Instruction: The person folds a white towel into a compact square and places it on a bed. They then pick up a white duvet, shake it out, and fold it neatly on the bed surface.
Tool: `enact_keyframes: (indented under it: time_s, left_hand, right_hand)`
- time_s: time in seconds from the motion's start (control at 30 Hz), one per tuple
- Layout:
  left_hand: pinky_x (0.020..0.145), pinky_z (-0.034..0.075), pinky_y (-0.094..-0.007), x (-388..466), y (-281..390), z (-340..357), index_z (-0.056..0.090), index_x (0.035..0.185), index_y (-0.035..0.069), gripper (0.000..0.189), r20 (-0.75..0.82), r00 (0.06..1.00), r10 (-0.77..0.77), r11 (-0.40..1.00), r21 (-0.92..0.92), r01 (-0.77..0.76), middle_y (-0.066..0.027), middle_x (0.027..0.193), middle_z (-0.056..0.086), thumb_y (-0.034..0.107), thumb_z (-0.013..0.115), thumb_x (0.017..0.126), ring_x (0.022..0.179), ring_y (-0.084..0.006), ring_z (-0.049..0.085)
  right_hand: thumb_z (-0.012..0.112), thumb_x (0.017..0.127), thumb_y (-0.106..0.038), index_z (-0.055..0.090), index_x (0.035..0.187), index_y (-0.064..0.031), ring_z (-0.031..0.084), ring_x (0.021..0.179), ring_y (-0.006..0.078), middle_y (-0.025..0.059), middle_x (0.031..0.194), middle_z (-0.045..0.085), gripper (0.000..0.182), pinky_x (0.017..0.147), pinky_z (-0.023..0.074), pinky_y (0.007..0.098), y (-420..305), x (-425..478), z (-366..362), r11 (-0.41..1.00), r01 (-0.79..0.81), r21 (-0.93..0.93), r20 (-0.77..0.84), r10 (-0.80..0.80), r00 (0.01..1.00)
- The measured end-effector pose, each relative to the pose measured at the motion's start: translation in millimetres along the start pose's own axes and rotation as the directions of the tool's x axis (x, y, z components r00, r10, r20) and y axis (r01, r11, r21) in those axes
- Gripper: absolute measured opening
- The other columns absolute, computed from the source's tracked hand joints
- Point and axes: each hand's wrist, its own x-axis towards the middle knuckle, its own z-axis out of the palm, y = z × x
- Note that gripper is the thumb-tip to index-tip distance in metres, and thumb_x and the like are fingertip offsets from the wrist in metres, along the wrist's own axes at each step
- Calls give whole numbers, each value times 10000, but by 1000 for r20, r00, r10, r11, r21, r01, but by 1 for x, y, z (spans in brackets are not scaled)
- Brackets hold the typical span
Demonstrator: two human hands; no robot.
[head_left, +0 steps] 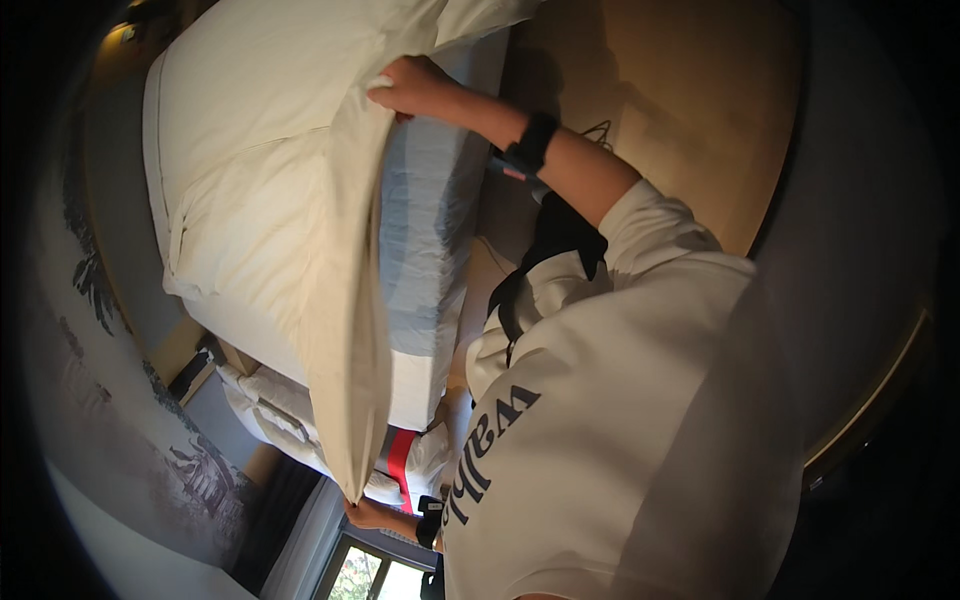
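A cream bed cover [255, 165], perhaps a duvet, is spread over a mattress with a blue-grey side [424, 225] and a white end part. My right hand [412, 86], with a black band at the wrist, grips the cover's edge near the top of the view; a white bit of cloth shows at the fingers. My left hand [364, 514], smaller in view at the bottom, pinches a corner of the same cover. Between the two hands the edge is pulled into a long, taut, raised fold beside the mattress. The fingertips of both hands are partly hidden.
White bedding with a red stripe [401, 457] lies beyond the mattress. A window [367, 574] and pale curtain [304, 540] are at the bottom. A patterned wall [135, 405] runs along the left. Light brown floor [697, 97] lies at the upper right, with a thin black cable near my right forearm.
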Motion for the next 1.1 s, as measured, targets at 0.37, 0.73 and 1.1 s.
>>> enact_keyframes:
  time_s: [0.37,0.73,1.1]
  left_hand:
    - [519,425,-372,-38,-43,-5,616,771,-40,322,-162,963,215,967,175,-187,-189,673,596,276,558,773,559,-296,556]
    - [525,417,-389,-177,-27,103,632,822,-26,225,358,931,-75,979,-150,136,-216,681,588,169,545,749,583,-347,553]
    - [607,425,-314,-181,-22,149,475,1111,11,463,965,253,62,998,-59,-20,-130,882,577,382,422,838,753,-224,549]
  right_hand:
    - [593,704,-303,587,862,-15,533,457,134,71,585,561,329,456,445,268,19,-30,-7,979,-123,-161,-54,115,992]
    - [541,689,-266,597,726,13,553,466,170,89,566,565,288,471,433,300,88,-36,11,909,-83,-408,-23,81,996]
    - [586,750,-309,619,783,-52,531,436,205,68,528,548,261,465,432,343,189,-142,-36,803,-465,-373,-135,448,884]
